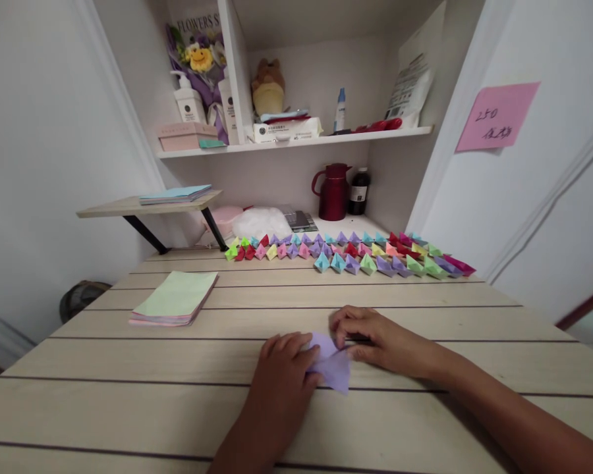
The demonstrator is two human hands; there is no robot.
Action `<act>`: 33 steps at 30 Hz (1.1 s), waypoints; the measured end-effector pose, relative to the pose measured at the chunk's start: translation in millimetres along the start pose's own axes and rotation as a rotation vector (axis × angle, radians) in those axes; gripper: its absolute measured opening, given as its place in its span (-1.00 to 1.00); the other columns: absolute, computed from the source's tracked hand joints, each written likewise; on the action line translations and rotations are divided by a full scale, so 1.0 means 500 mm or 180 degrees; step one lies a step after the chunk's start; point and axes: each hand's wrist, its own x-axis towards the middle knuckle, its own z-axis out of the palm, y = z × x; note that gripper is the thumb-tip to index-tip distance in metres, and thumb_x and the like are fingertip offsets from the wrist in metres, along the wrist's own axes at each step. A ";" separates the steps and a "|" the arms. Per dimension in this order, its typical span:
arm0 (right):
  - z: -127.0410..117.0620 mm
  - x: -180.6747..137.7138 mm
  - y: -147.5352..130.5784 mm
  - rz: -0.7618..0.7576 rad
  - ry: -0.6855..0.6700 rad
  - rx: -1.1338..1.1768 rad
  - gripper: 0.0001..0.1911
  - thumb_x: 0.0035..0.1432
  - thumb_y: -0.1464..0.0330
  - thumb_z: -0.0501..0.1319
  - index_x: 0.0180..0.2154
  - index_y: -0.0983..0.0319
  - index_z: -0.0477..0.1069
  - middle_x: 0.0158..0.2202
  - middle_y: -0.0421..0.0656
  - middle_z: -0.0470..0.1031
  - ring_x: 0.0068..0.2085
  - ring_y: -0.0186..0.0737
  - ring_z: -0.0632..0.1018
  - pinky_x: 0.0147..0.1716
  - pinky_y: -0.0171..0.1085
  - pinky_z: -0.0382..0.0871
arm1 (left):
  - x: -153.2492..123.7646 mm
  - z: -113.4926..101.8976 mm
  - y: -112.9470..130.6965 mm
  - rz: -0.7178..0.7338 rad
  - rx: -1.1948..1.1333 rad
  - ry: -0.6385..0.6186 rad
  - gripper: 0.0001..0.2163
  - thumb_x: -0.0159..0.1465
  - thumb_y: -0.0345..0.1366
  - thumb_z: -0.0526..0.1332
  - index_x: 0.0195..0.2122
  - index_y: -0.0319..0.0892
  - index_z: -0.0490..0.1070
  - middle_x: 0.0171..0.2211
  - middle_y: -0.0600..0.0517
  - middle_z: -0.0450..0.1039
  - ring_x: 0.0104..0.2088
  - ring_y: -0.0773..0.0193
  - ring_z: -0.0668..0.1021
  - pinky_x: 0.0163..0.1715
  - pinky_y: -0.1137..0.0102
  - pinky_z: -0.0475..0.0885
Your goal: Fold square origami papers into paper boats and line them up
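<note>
A partly folded lilac paper square [334,370] lies on the pale wooden table [128,408] right in front of me. My left hand [280,375] presses on its left part with curled fingers. My right hand [370,336] pinches its upper right edge, fingers bent and pressed together. Both hands touch the paper. Farther back, several folded paper boats [346,253] in many colours stand in rows across the table.
A stack of coloured paper sheets [175,299] with a pale green top lies at the left. A small side shelf [143,204] carries more paper. At the back stand a dark red jug [332,192], a dark bottle [358,191] and a shelf of bottles. A pink note [495,116] hangs on the right wall.
</note>
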 end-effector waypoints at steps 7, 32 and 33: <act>0.009 -0.002 0.002 -0.0051 0.0064 -0.0152 -0.84 0.17 0.36 0.25 -0.16 0.14 0.40 -0.10 -0.12 0.43 -0.07 -0.16 0.46 -0.01 -0.18 0.23 | 0.000 -0.003 0.000 -0.0018 0.0026 0.0051 -0.73 0.30 -0.31 0.15 0.00 0.02 0.47 0.12 0.07 0.41 0.13 0.17 0.39 0.19 0.12 0.19; 0.044 0.019 -0.001 0.0211 0.0389 -0.0014 -0.70 0.04 0.50 0.27 -0.16 0.11 0.42 -0.15 -0.15 0.43 -0.14 -0.18 0.46 -0.09 -0.20 0.30 | -0.016 0.003 -0.006 -0.0590 -0.0035 0.0096 -0.56 0.15 -0.36 0.29 0.08 -0.21 0.35 0.08 -0.11 0.41 0.11 0.03 0.38 0.15 0.08 0.21; 0.042 0.018 -0.002 0.0150 0.0377 0.0042 -0.69 0.04 0.51 0.26 -0.15 0.11 0.43 -0.14 -0.14 0.43 -0.10 -0.16 0.45 -0.07 -0.20 0.29 | -0.016 0.004 -0.007 -0.0577 -0.0048 0.0089 -0.56 0.14 -0.37 0.29 0.07 -0.19 0.35 0.08 -0.10 0.41 0.11 0.04 0.38 0.15 0.09 0.21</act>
